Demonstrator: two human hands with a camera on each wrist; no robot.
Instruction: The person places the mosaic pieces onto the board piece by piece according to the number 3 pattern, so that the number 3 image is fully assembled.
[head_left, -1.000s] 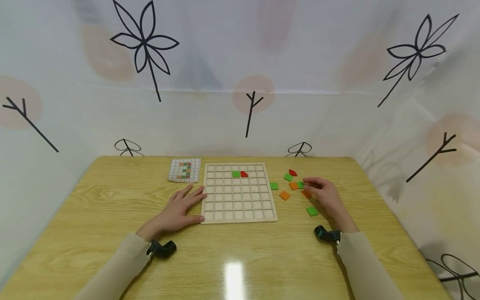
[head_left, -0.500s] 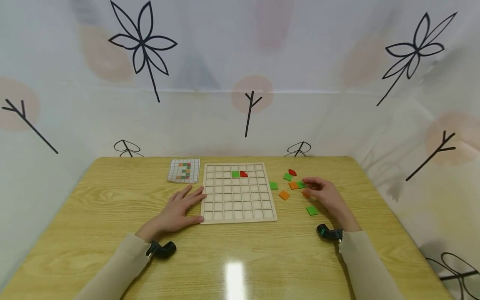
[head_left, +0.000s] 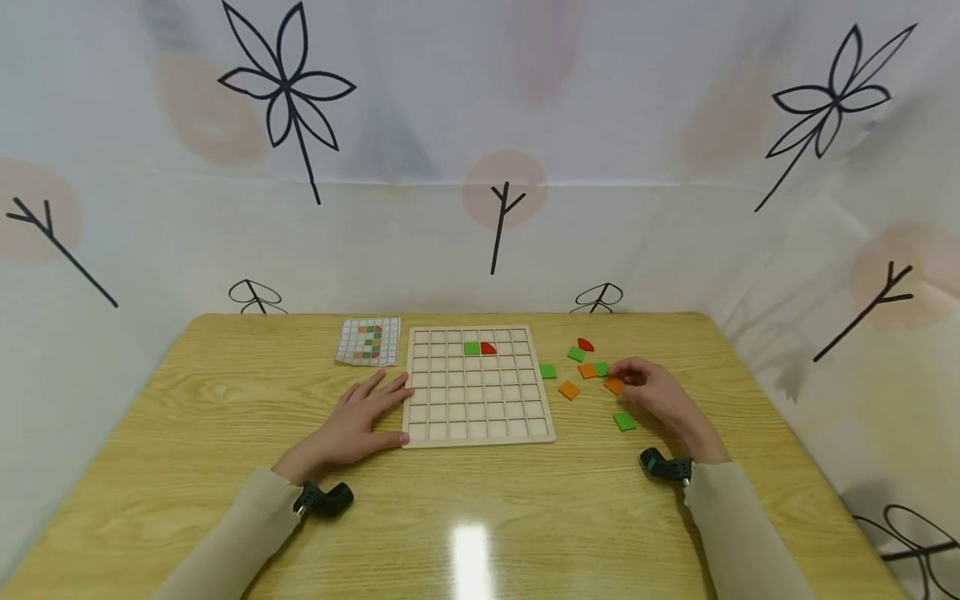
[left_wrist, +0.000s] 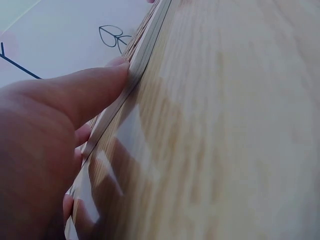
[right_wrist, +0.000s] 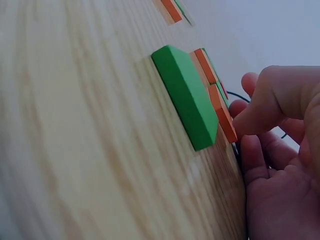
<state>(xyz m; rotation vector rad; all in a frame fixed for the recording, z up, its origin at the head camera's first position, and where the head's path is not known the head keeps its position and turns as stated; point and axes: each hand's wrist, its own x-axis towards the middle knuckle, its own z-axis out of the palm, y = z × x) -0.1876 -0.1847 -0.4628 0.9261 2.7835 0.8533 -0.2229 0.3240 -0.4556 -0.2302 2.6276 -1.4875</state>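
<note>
My left hand [head_left: 352, 423] rests with fingers spread along the left edge of a wooden grid board [head_left: 476, 410]. In the left wrist view, the thumb [left_wrist: 100, 87] touches the board's side. One green square tile [head_left: 472, 348] and a red quarter-round tile [head_left: 488, 348] lie in cells of an upper row. To the right, my right hand [head_left: 656, 392] hovers low with loosely bent fingers beside an orange tile [head_left: 613, 386]. Its thumb is close to or touching that tile's edge in the right wrist view; the tile lies flat. A green tile [right_wrist: 185, 97] lies nearer the wrist.
Loose tiles lie right of the board: green ones [head_left: 548, 372], orange ones [head_left: 569, 390] and a red one [head_left: 586, 344]. A paper card [head_left: 369, 342] with a coloured grid pattern lies left of the board. Patterned cloth [head_left: 420, 242] hangs behind the table [head_left: 375, 533].
My right hand has shifted slightly right and nearer me, uncovering more of the orange tile beside it. The left hand, the board and its tiles stay put.
</note>
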